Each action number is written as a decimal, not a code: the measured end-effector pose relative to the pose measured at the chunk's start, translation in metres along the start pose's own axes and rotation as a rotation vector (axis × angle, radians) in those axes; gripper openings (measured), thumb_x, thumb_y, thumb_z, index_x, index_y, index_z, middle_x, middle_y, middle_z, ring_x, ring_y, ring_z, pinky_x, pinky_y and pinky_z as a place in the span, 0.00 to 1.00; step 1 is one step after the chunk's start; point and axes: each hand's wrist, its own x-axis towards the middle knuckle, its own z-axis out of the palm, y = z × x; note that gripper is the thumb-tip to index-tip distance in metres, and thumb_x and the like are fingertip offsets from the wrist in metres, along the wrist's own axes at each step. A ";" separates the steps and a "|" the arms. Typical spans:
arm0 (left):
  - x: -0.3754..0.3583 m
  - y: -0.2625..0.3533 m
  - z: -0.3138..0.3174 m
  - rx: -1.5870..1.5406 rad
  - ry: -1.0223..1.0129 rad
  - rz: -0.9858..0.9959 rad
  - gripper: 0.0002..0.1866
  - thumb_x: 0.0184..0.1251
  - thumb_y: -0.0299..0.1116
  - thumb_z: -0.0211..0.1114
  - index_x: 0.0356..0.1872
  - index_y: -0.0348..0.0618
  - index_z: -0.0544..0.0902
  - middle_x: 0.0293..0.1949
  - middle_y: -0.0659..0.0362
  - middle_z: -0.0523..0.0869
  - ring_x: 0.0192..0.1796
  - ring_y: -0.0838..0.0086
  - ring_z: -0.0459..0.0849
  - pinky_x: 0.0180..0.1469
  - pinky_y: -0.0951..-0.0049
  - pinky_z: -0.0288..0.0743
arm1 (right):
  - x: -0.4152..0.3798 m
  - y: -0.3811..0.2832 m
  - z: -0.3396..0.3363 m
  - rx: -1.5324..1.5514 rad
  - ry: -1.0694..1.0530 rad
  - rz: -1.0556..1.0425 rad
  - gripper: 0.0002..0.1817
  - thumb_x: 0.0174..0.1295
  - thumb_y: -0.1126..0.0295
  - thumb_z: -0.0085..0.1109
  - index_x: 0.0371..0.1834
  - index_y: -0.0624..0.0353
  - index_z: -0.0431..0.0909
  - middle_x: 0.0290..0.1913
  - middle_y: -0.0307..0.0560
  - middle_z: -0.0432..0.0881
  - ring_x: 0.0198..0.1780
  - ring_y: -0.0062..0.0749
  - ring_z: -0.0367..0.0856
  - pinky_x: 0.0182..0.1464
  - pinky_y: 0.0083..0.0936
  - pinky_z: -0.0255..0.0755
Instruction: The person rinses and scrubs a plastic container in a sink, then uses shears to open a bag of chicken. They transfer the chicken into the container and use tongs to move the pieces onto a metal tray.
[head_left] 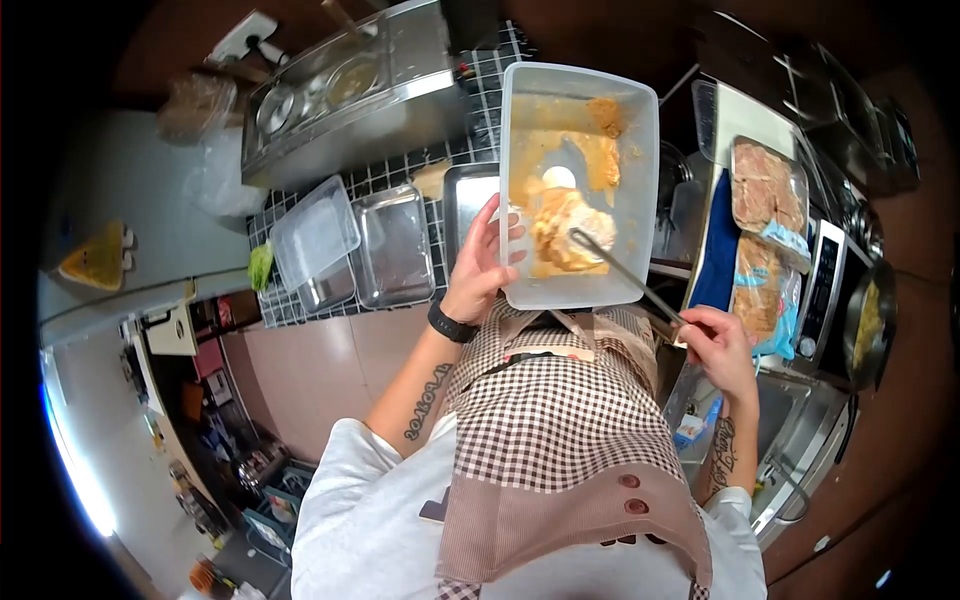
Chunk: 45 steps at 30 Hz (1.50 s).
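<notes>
A deep translucent plastic container (630,150) is tilted in front of my apron, its open top facing me. Orange sauce (604,150) smears its inner walls, and a creamy white and orange mass (572,225) lies in its lower half. My left hand (484,268) grips the container's left side, fingers curled along the wall. My right hand (718,348), at the lower right, is closed around the near end of a long thin metal utensil (645,287). The utensil's loop-shaped far end reaches inside and overlaps the creamy mass.
Metal trays (394,245) and a clear plastic tub (316,232) stand left on a tiled counter. Behind them sits a steel unit (360,130) with round inserts. Packaged bread (768,190), a frying pan (868,325) and a sink (800,415) are on the right.
</notes>
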 end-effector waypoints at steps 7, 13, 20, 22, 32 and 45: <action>-0.053 0.006 -0.093 -0.006 0.201 0.087 0.55 0.48 0.33 0.70 0.80 0.46 0.52 0.71 0.50 0.68 0.71 0.61 0.70 0.70 0.56 0.70 | 0.021 -0.005 -0.002 0.041 -0.005 0.001 0.06 0.66 0.77 0.60 0.41 0.66 0.84 0.27 0.36 0.81 0.20 0.14 0.72 0.21 0.13 0.61; -0.117 0.011 -0.142 0.053 0.442 0.119 0.53 0.50 0.31 0.67 0.81 0.46 0.51 0.72 0.50 0.68 0.72 0.62 0.70 0.69 0.58 0.70 | 0.088 0.017 0.037 -0.205 -0.103 0.049 0.10 0.66 0.72 0.59 0.45 0.67 0.84 0.26 0.35 0.80 0.21 0.15 0.72 0.23 0.16 0.63; -0.163 0.008 -0.176 0.023 0.590 0.129 0.52 0.51 0.30 0.68 0.81 0.45 0.52 0.69 0.56 0.69 0.68 0.67 0.71 0.66 0.64 0.71 | 0.178 0.050 0.113 -0.603 -0.184 -0.016 0.14 0.63 0.68 0.59 0.46 0.67 0.83 0.29 0.51 0.84 0.30 0.37 0.82 0.36 0.32 0.74; -0.167 0.003 -0.181 0.002 0.595 0.122 0.52 0.51 0.29 0.67 0.81 0.46 0.52 0.69 0.56 0.70 0.68 0.67 0.71 0.66 0.65 0.71 | 0.189 0.045 0.129 -0.760 -0.176 -0.068 0.15 0.63 0.67 0.59 0.46 0.67 0.82 0.34 0.56 0.86 0.36 0.46 0.85 0.42 0.36 0.76; -0.145 -0.004 -0.165 0.114 0.566 0.049 0.56 0.44 0.26 0.66 0.81 0.46 0.52 0.69 0.58 0.68 0.69 0.68 0.69 0.68 0.64 0.67 | 0.126 -0.070 0.150 -1.031 0.033 -0.525 0.13 0.63 0.71 0.59 0.49 0.62 0.82 0.44 0.56 0.84 0.42 0.54 0.85 0.45 0.43 0.80; -0.130 -0.013 -0.140 0.335 0.448 0.124 0.56 0.43 0.23 0.65 0.81 0.48 0.52 0.69 0.60 0.65 0.70 0.66 0.67 0.70 0.61 0.64 | 0.168 -0.052 0.206 -0.950 0.080 -0.658 0.06 0.62 0.76 0.55 0.37 0.62 0.81 0.40 0.54 0.84 0.39 0.57 0.84 0.44 0.44 0.79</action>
